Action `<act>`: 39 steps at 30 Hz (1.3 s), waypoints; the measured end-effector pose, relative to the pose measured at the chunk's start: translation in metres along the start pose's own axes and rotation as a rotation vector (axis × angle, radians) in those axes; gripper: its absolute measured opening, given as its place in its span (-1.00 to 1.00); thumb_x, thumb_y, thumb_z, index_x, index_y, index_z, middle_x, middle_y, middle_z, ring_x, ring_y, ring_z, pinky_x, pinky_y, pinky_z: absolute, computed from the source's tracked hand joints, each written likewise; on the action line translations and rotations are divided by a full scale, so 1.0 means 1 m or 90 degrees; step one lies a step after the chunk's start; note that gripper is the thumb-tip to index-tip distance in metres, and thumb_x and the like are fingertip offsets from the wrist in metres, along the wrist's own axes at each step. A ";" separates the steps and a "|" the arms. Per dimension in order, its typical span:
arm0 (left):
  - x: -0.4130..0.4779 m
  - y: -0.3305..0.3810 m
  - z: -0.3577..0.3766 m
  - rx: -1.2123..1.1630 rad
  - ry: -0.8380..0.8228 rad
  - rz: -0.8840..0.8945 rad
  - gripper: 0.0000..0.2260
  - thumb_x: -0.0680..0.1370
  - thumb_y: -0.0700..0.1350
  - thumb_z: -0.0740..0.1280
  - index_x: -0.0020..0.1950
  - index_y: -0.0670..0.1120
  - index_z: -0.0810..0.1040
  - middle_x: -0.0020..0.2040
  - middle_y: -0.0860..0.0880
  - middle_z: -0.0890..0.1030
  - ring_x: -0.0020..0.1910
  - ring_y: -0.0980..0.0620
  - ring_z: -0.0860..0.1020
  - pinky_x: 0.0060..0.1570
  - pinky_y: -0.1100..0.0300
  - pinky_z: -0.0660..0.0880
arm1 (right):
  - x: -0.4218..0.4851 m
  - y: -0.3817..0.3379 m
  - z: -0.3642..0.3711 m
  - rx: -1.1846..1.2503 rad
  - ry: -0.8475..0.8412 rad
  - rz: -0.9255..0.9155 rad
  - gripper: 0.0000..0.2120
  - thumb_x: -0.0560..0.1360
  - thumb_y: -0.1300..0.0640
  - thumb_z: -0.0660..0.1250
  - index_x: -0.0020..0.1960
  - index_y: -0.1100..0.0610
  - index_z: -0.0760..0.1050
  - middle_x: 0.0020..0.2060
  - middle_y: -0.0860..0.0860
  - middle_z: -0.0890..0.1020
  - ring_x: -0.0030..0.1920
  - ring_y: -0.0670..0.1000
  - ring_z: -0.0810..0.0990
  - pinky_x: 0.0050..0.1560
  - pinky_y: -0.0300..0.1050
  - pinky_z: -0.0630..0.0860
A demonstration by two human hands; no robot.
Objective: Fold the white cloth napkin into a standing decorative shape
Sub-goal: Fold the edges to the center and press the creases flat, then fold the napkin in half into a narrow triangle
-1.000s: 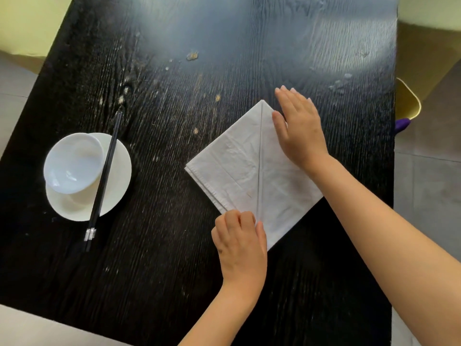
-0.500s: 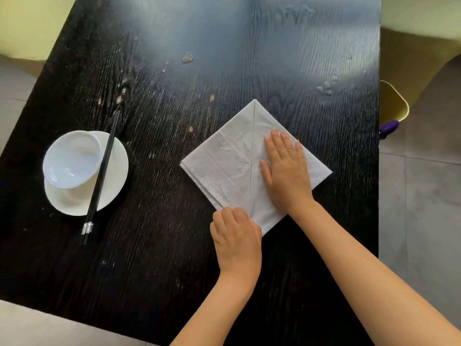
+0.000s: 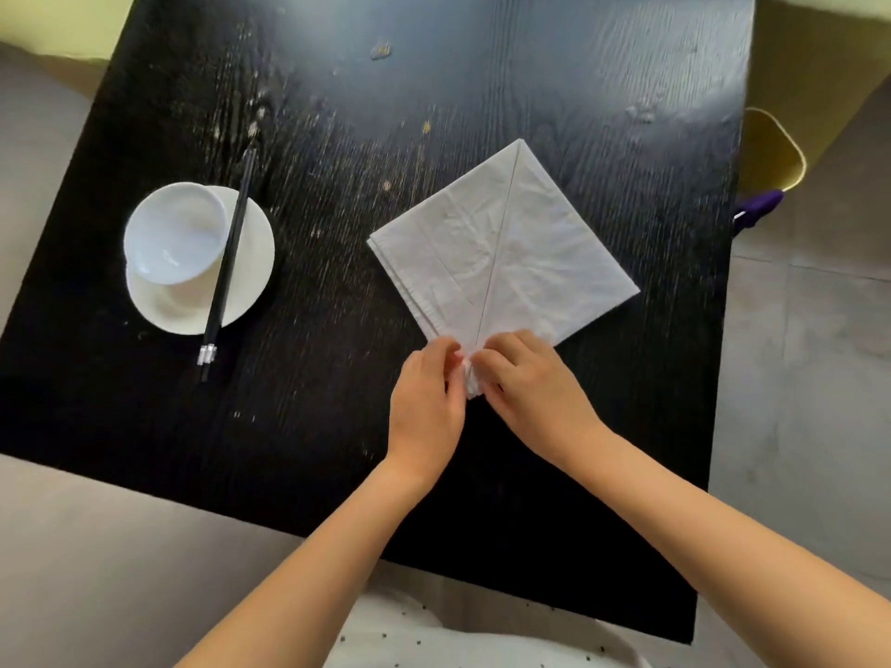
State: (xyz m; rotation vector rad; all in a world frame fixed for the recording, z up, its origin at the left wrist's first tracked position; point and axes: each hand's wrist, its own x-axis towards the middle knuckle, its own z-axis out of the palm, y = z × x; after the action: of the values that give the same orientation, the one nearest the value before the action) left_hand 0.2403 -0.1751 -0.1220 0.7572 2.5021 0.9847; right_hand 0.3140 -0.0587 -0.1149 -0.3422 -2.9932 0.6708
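Both our left hand (image 3: 426,385) and right hand (image 3: 528,378) pinch the near corner of the white cloth napkin (image 3: 506,248), already folded into a flat diamond but not yet standing.

1. White napkin (image 3: 511,255) lies flat on black table (image 3: 337,426), diamond shape w/ centre seam.
2. Left hand (image 3: 426,402) & right hand (image 3: 530,383) both pinch its near corner, fingertips nearly touching.
3. Left of napkin, well apart: bowl (image 3: 176,233) on plate (image 3: 250,262), black chopsticks (image 3: 226,262) laid across both.
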 end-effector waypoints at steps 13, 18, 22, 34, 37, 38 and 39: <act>-0.010 -0.003 -0.011 -0.102 -0.060 -0.082 -0.77 0.50 -0.29 0.29 0.04 0.01 0.41 -0.15 0.13 0.58 -0.17 0.28 0.54 -0.13 0.47 0.46 | -0.015 -0.034 0.030 -0.102 0.111 0.098 -0.75 0.39 0.25 0.45 0.06 0.28 0.59 -0.13 0.12 0.67 -0.11 0.09 0.64 -0.06 -0.08 0.61; -0.008 -0.008 -0.021 -0.083 -0.118 -0.064 -0.77 0.50 -0.29 0.27 0.10 -0.04 0.43 -0.07 0.06 0.61 -0.10 0.17 0.56 -0.01 0.27 0.51 | -0.005 -0.040 0.023 -0.246 0.080 0.030 -0.90 0.28 0.33 0.45 -0.23 0.20 0.61 -0.40 0.03 0.60 -0.38 0.00 0.56 -0.33 -0.17 0.56; 0.000 -0.010 -0.033 0.012 -0.125 0.048 -0.61 0.45 -0.34 0.30 0.25 -0.09 0.43 0.16 -0.02 0.52 0.16 0.03 0.44 0.14 0.08 0.47 | 0.005 -0.042 0.005 -0.269 0.007 0.025 -0.82 0.12 0.29 0.54 -0.39 0.12 0.57 -0.51 -0.04 0.54 -0.47 -0.07 0.51 -0.51 -0.26 0.45; 0.100 0.089 -0.115 -0.038 0.000 0.322 -0.84 0.41 -0.23 0.45 -0.02 -0.11 0.66 -0.24 -0.07 0.67 -0.20 -0.07 0.55 -0.11 0.05 0.44 | 0.073 -0.056 -0.148 -0.088 0.098 0.102 -0.74 0.58 0.11 0.19 0.20 0.16 0.52 -0.04 0.15 0.62 0.01 0.14 0.55 0.00 0.05 0.50; 0.120 0.119 -0.139 -0.081 0.009 0.370 -0.77 0.44 -0.17 0.45 0.09 -0.08 0.62 -0.22 -0.06 0.66 -0.22 0.07 0.51 -0.17 0.25 0.37 | 0.091 -0.063 -0.197 -0.100 0.119 0.099 -0.75 0.57 0.10 0.21 0.15 0.17 0.54 -0.02 0.15 0.63 0.01 0.14 0.57 0.06 0.06 0.50; 0.126 0.129 -0.147 -0.099 0.010 0.382 -0.76 0.44 -0.15 0.44 0.10 -0.07 0.61 -0.23 -0.05 0.65 -0.25 0.14 0.50 -0.20 0.32 0.36 | 0.096 -0.066 -0.212 -0.099 0.126 0.098 -0.76 0.57 0.11 0.22 0.13 0.18 0.55 -0.02 0.16 0.63 0.00 0.15 0.58 0.06 0.07 0.50; 0.132 0.138 -0.155 -0.126 0.005 0.387 -0.76 0.45 -0.14 0.44 0.11 -0.06 0.60 -0.24 -0.03 0.63 -0.28 0.21 0.49 -0.22 0.38 0.37 | 0.100 -0.069 -0.227 -0.095 0.134 0.098 -0.78 0.56 0.13 0.24 0.12 0.18 0.57 -0.01 0.17 0.64 0.00 0.16 0.58 0.05 0.08 0.50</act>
State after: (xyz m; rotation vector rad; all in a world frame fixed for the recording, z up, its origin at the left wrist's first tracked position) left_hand 0.1076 -0.0927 0.0676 1.4900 2.1621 1.3980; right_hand 0.2253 -0.0028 0.1201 -0.6144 -2.8413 0.3942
